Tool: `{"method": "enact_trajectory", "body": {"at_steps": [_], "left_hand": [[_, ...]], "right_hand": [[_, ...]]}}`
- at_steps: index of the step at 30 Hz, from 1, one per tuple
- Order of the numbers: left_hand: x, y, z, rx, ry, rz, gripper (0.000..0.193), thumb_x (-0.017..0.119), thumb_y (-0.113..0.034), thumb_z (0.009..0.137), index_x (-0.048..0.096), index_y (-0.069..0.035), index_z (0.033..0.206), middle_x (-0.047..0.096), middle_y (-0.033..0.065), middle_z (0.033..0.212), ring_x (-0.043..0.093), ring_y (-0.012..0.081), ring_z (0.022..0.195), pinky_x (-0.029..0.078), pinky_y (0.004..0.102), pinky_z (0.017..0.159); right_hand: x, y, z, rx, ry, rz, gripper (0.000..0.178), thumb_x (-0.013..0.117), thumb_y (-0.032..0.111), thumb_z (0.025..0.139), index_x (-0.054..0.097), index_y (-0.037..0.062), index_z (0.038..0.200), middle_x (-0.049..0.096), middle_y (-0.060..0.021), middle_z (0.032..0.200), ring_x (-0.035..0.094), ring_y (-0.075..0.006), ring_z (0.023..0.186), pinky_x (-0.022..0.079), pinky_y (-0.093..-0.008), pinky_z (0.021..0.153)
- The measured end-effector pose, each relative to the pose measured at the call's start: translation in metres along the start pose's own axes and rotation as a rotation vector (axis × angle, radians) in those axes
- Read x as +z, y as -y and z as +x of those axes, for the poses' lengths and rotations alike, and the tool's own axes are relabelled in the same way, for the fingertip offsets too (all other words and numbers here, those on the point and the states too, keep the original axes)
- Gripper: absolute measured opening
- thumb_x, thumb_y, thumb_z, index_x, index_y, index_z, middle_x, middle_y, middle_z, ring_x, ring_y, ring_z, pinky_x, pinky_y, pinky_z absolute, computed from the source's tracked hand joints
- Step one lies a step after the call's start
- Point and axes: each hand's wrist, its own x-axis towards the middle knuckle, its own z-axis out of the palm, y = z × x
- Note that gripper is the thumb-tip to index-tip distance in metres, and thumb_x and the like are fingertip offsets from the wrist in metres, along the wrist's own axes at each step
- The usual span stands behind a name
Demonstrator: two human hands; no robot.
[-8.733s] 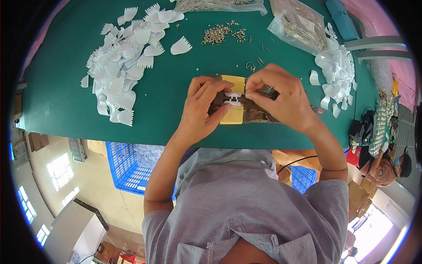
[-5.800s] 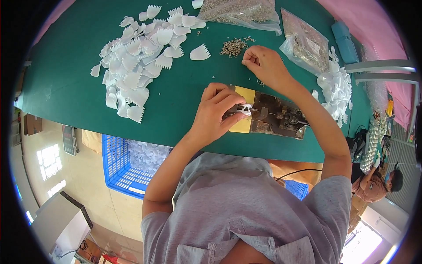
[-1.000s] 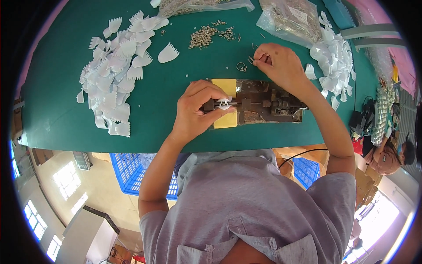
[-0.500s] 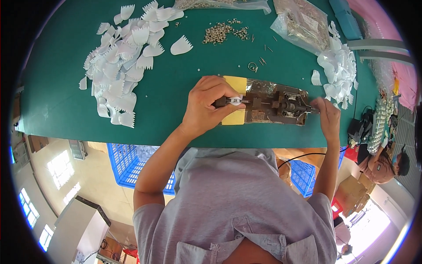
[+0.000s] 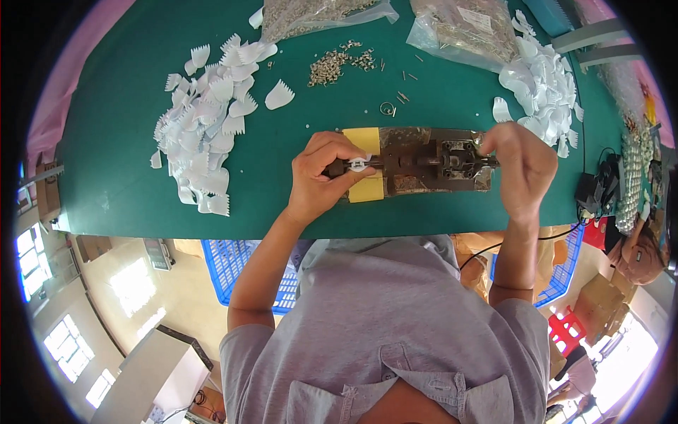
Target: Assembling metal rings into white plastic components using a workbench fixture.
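My left hand [image 5: 319, 173] is closed in a pinch on a small white plastic claw clip [image 5: 359, 164] at the left end of a dark metal bench fixture [image 5: 417, 161]. Most of the clip is covered by my fingers. Yellow tape [image 5: 365, 189] wraps the fixture's base beside that hand. At the other end, my right hand [image 5: 524, 169] curls its fingers around the end of the fixture's rod [image 5: 489, 162], and its palm hides the rod's tip. Beyond the fixture lie a pile of small metal springs [image 5: 328, 68], a few thin pins [image 5: 402, 96] and a wire ring [image 5: 387, 109].
White toothed clip halves [image 5: 201, 134] are heaped on the left of the green table [image 5: 275, 205], with another heap [image 5: 544, 88] at right. Clear bags of metal parts [image 5: 462, 32] lie along the back. Blue crates [image 5: 244, 272] stand below the front edge. Black adapters [image 5: 590, 191] sit at far right.
My right hand has shifted from the rod's far tip to closer over the fixture's right end, with its wrist turned. The rod sits further left. My left hand keeps its pinch; the view has shifted.
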Motion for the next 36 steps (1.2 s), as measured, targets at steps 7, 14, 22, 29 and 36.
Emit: {"method": "enact_trajectory", "body": {"at_steps": [7, 14, 22, 29, 36], "left_hand": [[-0.005, -0.007, -0.002, 0.053, 0.013, 0.028, 0.027, 0.089, 0.004, 0.077, 0.075, -0.002, 0.099, 0.073, 0.0081, 0.103, 0.067, 0.0207, 0.097, 0.053, 0.0319, 0.086], [-0.015, -0.041, -0.025, -0.039, -0.148, -0.121, 0.025, 0.081, 0.008, 0.083, 0.074, 0.001, 0.106, 0.072, 0.0123, 0.106, 0.067, 0.0216, 0.100, 0.053, 0.0330, 0.087], [-0.125, -0.036, -0.187, -0.462, -0.444, -0.405, 0.023, 0.078, 0.004, 0.083, 0.072, 0.002, 0.105, 0.072, 0.0110, 0.104, 0.067, 0.0185, 0.098, 0.053, 0.0313, 0.091], [-0.133, -0.071, -0.153, -0.610, -0.656, 0.479, 0.021, 0.084, -0.002, 0.084, 0.074, -0.001, 0.103, 0.072, 0.0056, 0.082, 0.068, 0.0156, 0.068, 0.055, 0.0298, 0.069], [-0.116, 0.024, 0.029, 0.171, 0.012, 0.876, 0.037, 0.069, -0.002, 0.090, 0.071, -0.008, 0.127, 0.069, 0.0095, 0.134, 0.062, 0.0358, 0.122, 0.051, 0.0464, 0.106]], "right_hand": [[-0.008, -0.022, -0.015, 0.129, -0.102, 0.434, 0.043, 0.053, 0.023, 0.111, 0.064, -0.0005, 0.077, 0.057, -0.0003, 0.067, 0.034, -0.0022, 0.055, 0.022, -0.0244, 0.050], [-0.015, -0.049, -0.007, 0.135, -0.136, 0.743, 0.047, 0.045, 0.024, 0.115, 0.051, 0.0034, 0.073, 0.035, 0.0043, 0.057, 0.024, -0.0040, 0.048, 0.014, -0.0293, 0.045], [-0.038, -0.057, -0.005, 0.186, -0.169, 0.888, 0.042, 0.041, 0.025, 0.116, 0.049, 0.0077, 0.078, 0.029, 0.0056, 0.054, 0.018, -0.0049, 0.045, 0.018, -0.0276, 0.046], [-0.028, -0.056, -0.007, 0.170, -0.145, 0.771, 0.043, 0.044, 0.022, 0.115, 0.050, 0.0058, 0.076, 0.035, 0.0030, 0.056, 0.025, -0.0054, 0.047, 0.022, -0.0262, 0.045], [-0.041, -0.060, -0.024, 0.258, -0.252, 0.571, 0.038, 0.052, 0.027, 0.110, 0.062, -0.0010, 0.086, 0.059, -0.0070, 0.073, 0.057, -0.0157, 0.065, 0.047, -0.0306, 0.061]]}}
